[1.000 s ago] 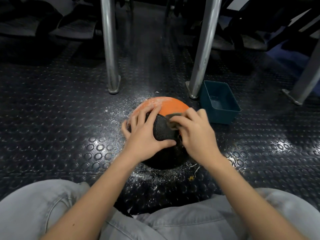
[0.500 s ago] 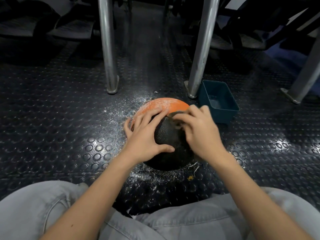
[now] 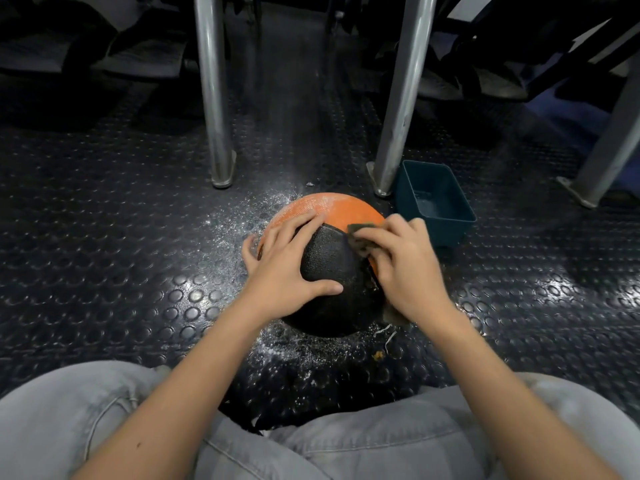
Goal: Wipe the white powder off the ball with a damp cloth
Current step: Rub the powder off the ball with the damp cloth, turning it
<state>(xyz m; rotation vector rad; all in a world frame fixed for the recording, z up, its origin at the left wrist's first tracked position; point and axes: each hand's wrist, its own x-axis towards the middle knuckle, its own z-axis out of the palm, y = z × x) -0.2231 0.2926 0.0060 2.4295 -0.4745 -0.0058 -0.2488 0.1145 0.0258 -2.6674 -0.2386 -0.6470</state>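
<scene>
An orange and black textured ball (image 3: 332, 268) sits on the studded floor in front of my knees. White powder speckles its orange far side. My left hand (image 3: 287, 265) rests spread over the ball's left side, thumb across the black panel. My right hand (image 3: 405, 268) presses a dark damp cloth (image 3: 360, 235) against the ball's upper right, fingers curled over it. Most of the cloth is hidden under that hand; a corner hangs out near the wrist.
A dark teal tub (image 3: 436, 206) with a little water stands just right of the ball. Two metal legs (image 3: 213, 91) (image 3: 401, 95) rise behind it, a third at far right. White powder (image 3: 239, 220) is scattered on the black studded floor around the ball.
The ball has rolled back, showing more orange on top again. My right hand with the cloth has shifted right and slightly down across the ball. My left hand keeps its hold.
</scene>
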